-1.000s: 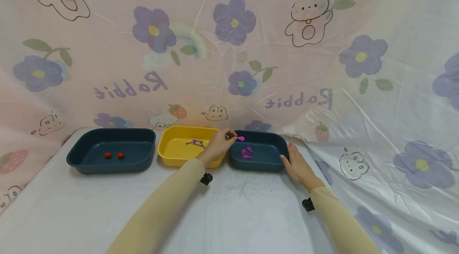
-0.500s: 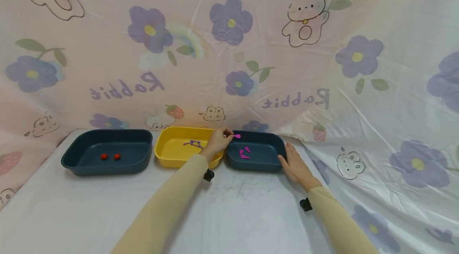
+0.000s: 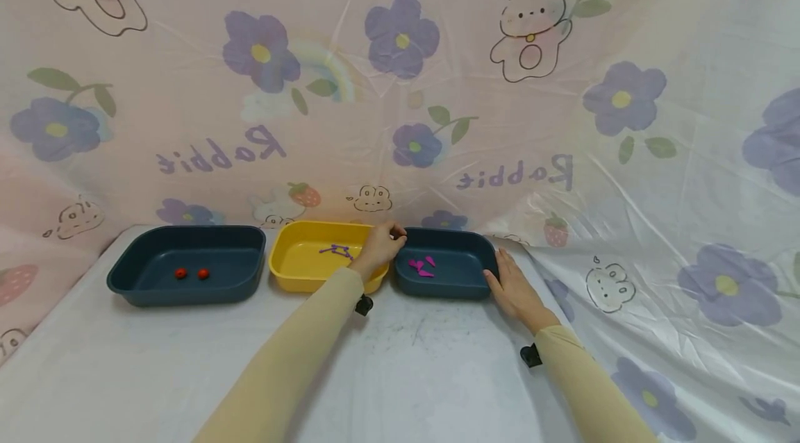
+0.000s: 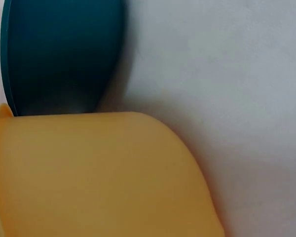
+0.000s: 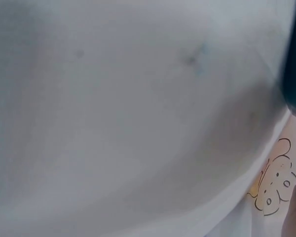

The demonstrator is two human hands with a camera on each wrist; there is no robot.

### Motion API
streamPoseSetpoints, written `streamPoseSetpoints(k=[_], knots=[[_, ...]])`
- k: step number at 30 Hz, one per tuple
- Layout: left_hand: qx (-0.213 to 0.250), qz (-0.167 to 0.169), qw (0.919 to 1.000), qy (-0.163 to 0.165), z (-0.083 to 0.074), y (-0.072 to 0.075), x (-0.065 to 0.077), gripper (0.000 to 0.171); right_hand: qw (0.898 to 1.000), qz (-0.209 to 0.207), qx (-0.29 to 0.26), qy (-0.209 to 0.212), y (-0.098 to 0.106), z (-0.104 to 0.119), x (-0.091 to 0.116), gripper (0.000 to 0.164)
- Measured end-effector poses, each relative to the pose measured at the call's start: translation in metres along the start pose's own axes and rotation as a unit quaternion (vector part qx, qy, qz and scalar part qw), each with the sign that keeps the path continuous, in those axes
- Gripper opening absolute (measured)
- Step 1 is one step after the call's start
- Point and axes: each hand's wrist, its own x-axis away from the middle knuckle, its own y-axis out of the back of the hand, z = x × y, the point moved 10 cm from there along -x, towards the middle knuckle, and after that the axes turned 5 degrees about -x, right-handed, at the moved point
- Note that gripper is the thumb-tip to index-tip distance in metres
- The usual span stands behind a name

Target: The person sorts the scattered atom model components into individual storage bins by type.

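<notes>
In the head view my left hand (image 3: 379,247) hovers over the right end of the yellow tray (image 3: 300,285), fingertips reaching the left rim of the right dark blue tray (image 3: 459,283). Nothing shows between its thumb and fingers. Several small magenta teardrop-shaped pieces (image 3: 426,274) lie in the left part of that blue tray. My right hand (image 3: 517,290) rests against the tray's right end, fingers straight along the outside wall. Thin purple stick-like pieces (image 3: 337,249) lie in the yellow tray. The left wrist view shows only tray walls.
A larger dark blue tray (image 3: 187,296) at the left holds two small red pieces (image 3: 203,274). All three trays stand in a row on a white-covered table (image 3: 412,373). A printed curtain (image 3: 350,151) hangs behind and along the right side.
My left hand has let go of a magenta piece, which has dropped among the others in the right blue tray. The right hand stays at that tray's end. The head view shifted slightly.
</notes>
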Motion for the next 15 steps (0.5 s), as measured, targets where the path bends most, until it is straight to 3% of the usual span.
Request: streamPoseSetpoints(k=[7,15], knots=[[-0.001,0.017,0.9998,-0.011,-0.004,0.003,0.009,0.011,1.000,0.020,0.020,-0.003,0.002,-0.004,-0.003,0.081],[-0.001,0.040,0.9989,-0.025,-0.020,0.011,0.026,0.013,1.000,0.023,0.005,-0.018,0.019,-0.011,-0.001,0.084]])
